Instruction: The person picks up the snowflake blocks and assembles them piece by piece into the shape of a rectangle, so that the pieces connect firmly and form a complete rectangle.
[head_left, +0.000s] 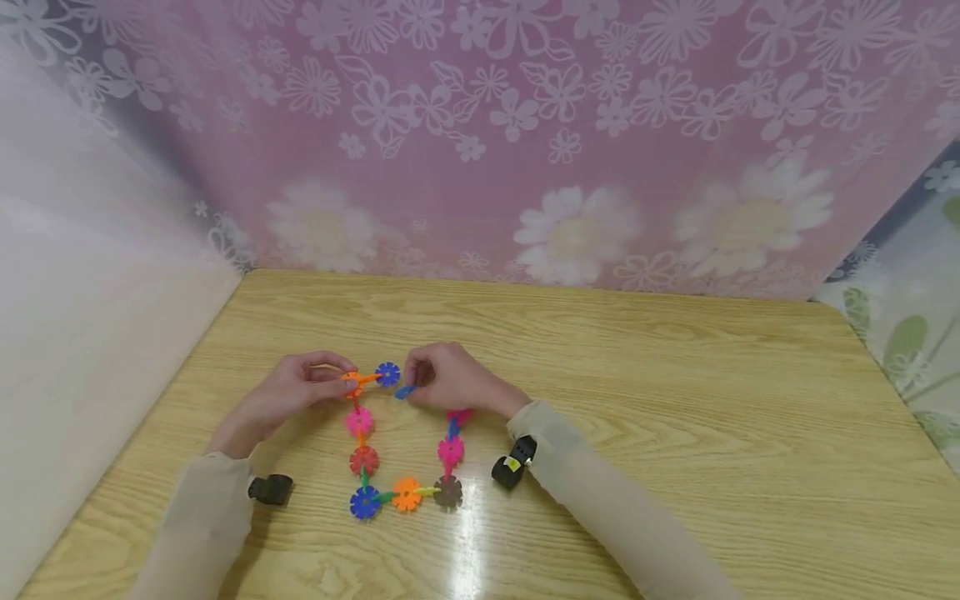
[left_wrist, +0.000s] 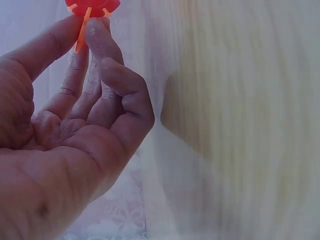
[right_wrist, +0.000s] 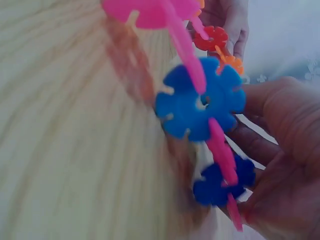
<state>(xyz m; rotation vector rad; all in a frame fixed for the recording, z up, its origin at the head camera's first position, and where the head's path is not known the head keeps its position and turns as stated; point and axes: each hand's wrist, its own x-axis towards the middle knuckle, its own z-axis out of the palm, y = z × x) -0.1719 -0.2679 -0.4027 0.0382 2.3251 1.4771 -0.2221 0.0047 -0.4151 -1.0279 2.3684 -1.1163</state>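
Slotted plastic snowflake discs are linked edge to edge into a squarish chain. At its upper left my left hand (head_left: 288,392) pinches an orange snowflake disc (head_left: 350,383) between thumb and fingers. A blue snowflake disc (head_left: 387,374) joins on to the right of it. My right hand (head_left: 457,379) pinches another blue disc (head_left: 405,392), turned nearly edge-on, with a small gap between the two blue ones. Below the right hand hang a pink disc (head_left: 451,451) and a brown disc (head_left: 448,492). In the right wrist view a light blue disc (right_wrist: 200,100) lies beside the fingers; the palm hides some links.
Along the chain's left side are a pink disc (head_left: 359,421) and a red disc (head_left: 363,461). A dark blue disc (head_left: 365,502) and an orange one (head_left: 407,494) form the near side. The wooden table (head_left: 675,400) meets a flowered pink curtain (head_left: 450,167) behind.
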